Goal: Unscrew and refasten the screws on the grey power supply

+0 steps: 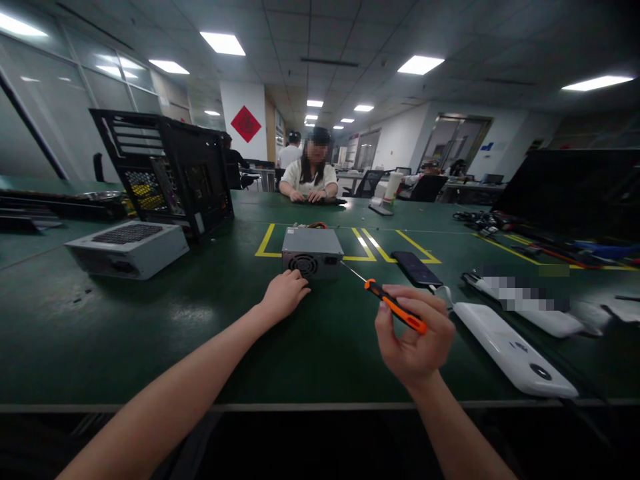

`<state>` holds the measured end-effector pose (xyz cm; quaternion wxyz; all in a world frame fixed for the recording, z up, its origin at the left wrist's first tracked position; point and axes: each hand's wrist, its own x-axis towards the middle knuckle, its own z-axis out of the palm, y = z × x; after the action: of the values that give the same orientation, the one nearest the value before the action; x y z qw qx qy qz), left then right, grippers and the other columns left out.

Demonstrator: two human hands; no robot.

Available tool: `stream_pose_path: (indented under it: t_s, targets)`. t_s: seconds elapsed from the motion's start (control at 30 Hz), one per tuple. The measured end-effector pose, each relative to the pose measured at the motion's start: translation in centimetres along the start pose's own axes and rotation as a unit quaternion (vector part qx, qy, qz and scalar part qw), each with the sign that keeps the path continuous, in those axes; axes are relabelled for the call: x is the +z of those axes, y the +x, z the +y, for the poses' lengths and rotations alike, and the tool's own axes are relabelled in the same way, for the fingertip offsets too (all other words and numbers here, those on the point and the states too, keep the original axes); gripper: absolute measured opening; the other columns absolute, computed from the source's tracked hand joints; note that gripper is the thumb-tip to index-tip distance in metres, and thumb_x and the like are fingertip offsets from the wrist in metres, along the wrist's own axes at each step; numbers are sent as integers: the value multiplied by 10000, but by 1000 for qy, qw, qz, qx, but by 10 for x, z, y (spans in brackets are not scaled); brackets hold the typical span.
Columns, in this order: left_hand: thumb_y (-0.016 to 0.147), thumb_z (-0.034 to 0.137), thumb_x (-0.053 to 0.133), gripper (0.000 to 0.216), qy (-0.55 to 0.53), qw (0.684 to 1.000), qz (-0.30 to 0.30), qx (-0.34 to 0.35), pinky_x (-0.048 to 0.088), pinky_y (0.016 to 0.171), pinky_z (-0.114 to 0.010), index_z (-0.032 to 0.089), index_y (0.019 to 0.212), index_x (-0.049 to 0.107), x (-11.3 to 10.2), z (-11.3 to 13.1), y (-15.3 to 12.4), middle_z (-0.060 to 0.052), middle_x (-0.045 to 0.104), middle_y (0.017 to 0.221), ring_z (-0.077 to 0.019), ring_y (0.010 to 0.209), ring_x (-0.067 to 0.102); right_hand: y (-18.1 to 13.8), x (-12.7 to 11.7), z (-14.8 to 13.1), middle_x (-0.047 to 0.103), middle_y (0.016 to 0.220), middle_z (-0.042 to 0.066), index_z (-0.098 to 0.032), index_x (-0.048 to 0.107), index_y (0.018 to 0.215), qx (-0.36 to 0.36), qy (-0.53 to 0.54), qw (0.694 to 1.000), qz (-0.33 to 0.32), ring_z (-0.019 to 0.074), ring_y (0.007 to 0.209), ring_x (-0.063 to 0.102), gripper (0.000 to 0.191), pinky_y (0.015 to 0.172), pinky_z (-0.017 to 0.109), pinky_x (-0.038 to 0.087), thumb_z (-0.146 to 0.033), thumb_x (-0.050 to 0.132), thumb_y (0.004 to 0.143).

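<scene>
A grey power supply unit [312, 251] with a round fan grille sits on the green table [150, 320] in front of me. My left hand [284, 295] rests on the table just before it, fingers curled and close to its front face. My right hand [414, 337] is raised above the table, closed round an orange-handled screwdriver [395, 307]. The screwdriver's thin shaft points up and left towards the power supply's right corner.
A second grey unit [129, 248] and an open black computer case [170, 170] stand at the left. A dark phone [416, 268] and white devices [515, 350] lie at the right. Yellow tape lines [373, 248] mark the table. A person [311, 175] sits across the table; cables [480, 220] lie far right.
</scene>
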<state>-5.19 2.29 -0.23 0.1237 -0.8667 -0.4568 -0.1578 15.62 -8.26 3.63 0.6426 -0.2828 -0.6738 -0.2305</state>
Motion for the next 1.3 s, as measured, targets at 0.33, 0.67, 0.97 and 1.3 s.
stream_pose_path:
  t_s: [0.33,0.67,0.97,1.3]
  targets:
    - [862,150,442,175,19,999,-13,29,448,699,-308,138,874,616,3,5,4,-101,590,920,-215,869,540,-21,-13,-26,598,914,48,-198,514,938,65,6,998,3,174,820,622,358,691,347,544,7,619,664]
    - [850,194,465,139,-460,877,49,-128,463,698,-272,149,953,548,-21,8,-6,-37,613,849,-139,765,578,-30,-19,-50,586,930,43,-142,539,919,74,33,997,14,161,834,634,336,671,323,564,59,603,657]
    - [846,128,519,97,-828,503,-51,-242,481,574,-149,94,802,598,-41,29,-7,-56,654,774,-55,602,585,-33,-10,-66,560,940,44,-122,530,883,72,47,996,19,160,866,631,304,643,307,591,87,571,667]
    - [876,174,484,195,-870,422,-82,-240,522,551,-147,71,776,615,-48,35,-11,-80,673,789,-67,592,612,-32,-3,-72,551,943,55,-108,531,828,51,32,998,30,162,863,633,263,630,296,603,93,576,665]
